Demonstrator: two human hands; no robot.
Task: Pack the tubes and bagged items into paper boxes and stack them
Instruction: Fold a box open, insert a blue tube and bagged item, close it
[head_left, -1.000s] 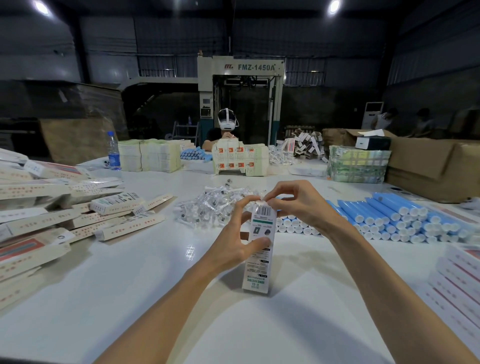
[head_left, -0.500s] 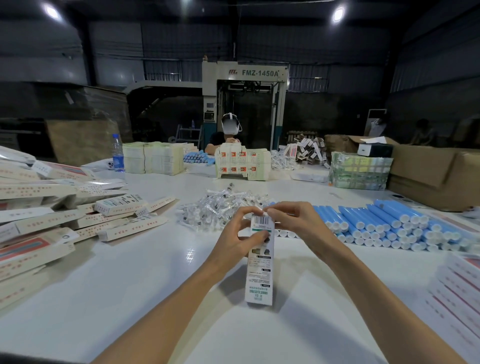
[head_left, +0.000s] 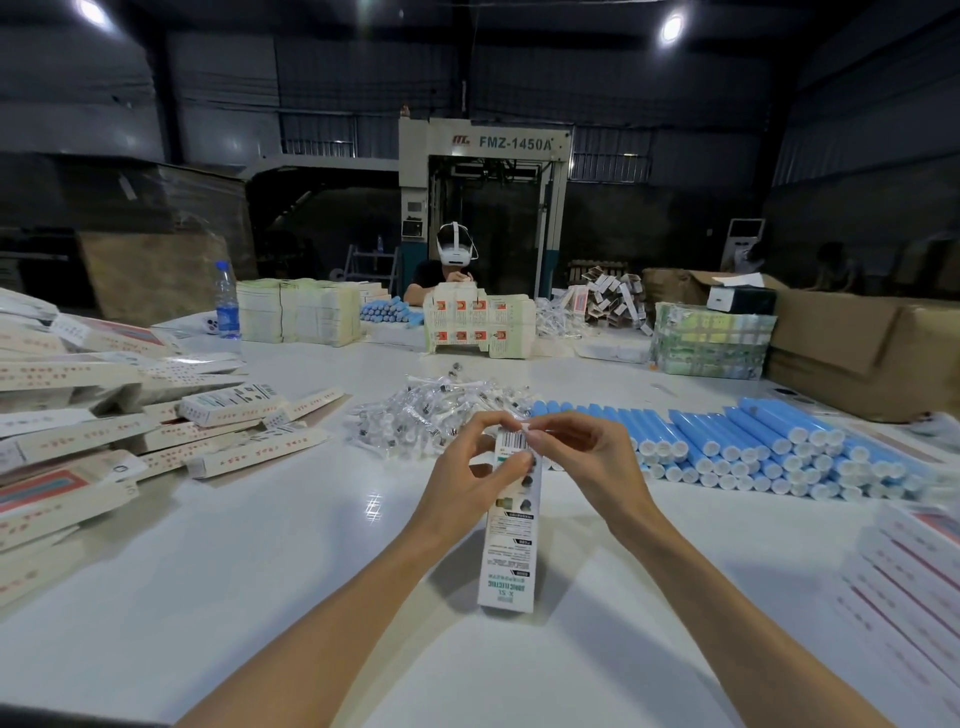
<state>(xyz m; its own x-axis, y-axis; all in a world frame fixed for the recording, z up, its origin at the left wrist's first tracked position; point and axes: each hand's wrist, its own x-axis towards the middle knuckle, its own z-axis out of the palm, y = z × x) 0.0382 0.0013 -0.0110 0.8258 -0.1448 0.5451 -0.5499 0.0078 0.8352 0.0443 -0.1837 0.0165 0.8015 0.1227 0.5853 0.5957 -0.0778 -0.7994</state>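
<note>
While the left hand (head_left: 462, 483) gripped one slim printed paper box (head_left: 511, 551) upright, the right hand (head_left: 592, 457) pinched its top flap. Smooth blue tubes (head_left: 753, 441) lay heaped beyond them.

"FMZ-1450A" on machine (head_left: 483, 156); upside-down "SONIC ELECTRIC", barcode on paper box (head_left: 511, 545).

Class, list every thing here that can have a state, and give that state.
box, upright, top flap not tucked in
left hand, grips the box near its top
right hand, pinches the top flap
tubes, capped, lying stacked
bagged items, loose in a heap
bottle, upright, capped
</note>
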